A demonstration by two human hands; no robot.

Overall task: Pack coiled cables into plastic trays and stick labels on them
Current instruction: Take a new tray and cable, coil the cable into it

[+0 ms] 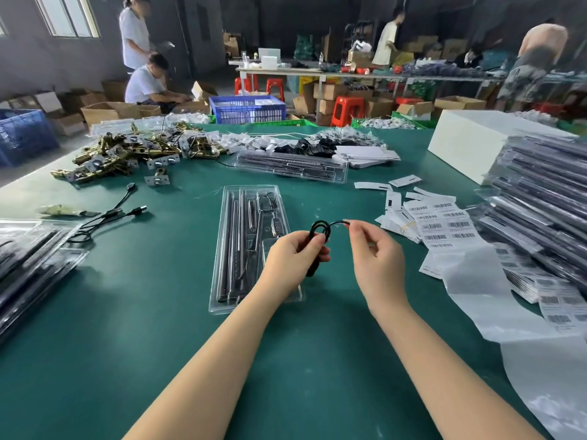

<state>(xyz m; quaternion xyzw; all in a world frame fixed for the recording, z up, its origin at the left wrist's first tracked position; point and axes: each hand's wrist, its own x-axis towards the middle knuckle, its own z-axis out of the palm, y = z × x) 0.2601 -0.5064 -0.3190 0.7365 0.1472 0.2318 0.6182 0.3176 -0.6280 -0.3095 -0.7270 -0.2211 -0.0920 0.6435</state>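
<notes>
Cable (320,231) sits half-coiled above the open plastic tray (254,246) on the green counter (133,312): our left hand (293,260) grips the bundled loops, our right hand (373,252) pinches the free end. We judge the coil could spring loose if either grip slackens. We count one open tray, one cable in hand, another loose cable (111,214) at left, and several barcode label sheets (444,225) at right.
</notes>
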